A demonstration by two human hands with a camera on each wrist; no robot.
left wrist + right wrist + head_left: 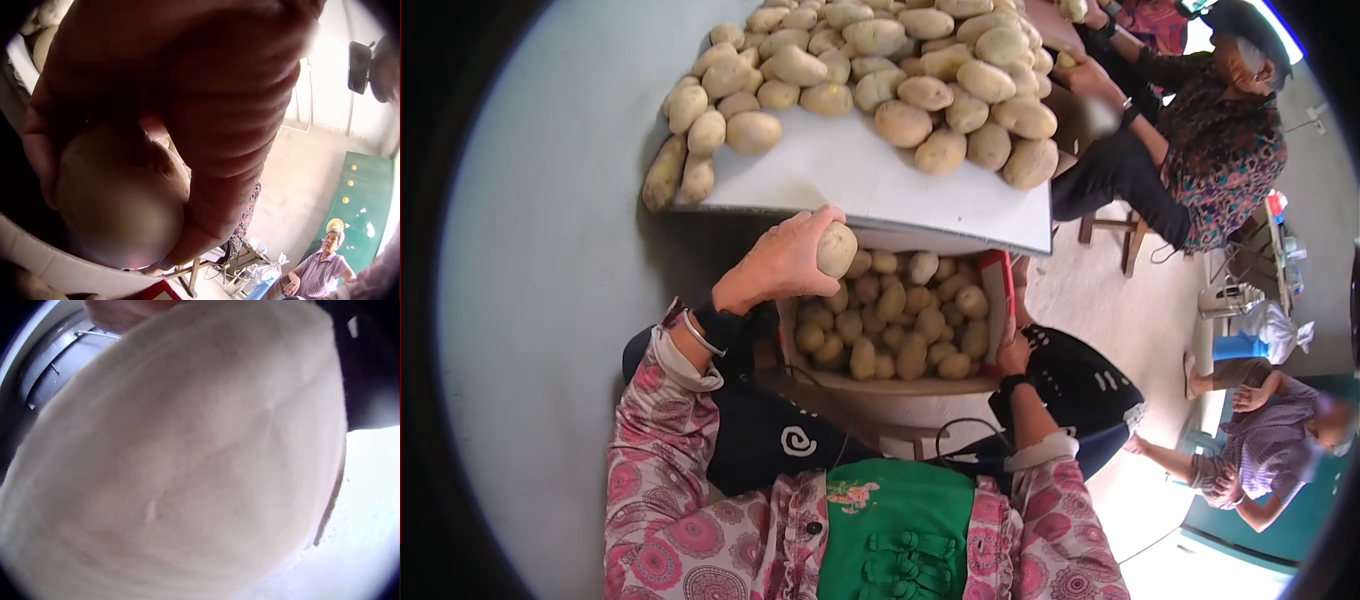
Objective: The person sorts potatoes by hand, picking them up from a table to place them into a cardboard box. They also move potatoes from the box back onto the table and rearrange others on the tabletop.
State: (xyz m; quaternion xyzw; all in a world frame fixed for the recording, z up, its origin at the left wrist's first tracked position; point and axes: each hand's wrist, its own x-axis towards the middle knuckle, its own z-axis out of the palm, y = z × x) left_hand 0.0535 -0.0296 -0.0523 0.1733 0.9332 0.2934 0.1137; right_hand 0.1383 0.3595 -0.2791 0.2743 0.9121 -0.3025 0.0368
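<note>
In the head view my left hand (785, 255) holds a potato (837, 250) over the near left part of a cardboard box (880, 384). Thumb and fingers curl round this potato (119, 194) in the left wrist view, where its lower end is blurred. Many potatoes (912, 355) lie in the box, which stands low between my knees. My right hand (1013, 352) grips the box's right side by its red edge (997, 272), the fingers partly hidden. Close to the lens, the heel of my right hand (181, 456) fills most of the right wrist view.
Beyond the box, a white table (800, 180) bears a large heap of potatoes (880, 60), its near edge just past the box. A seated person (1200, 150) handles potatoes at the right. Another person (1270, 440) sits farther off, near a bucket (1228, 300).
</note>
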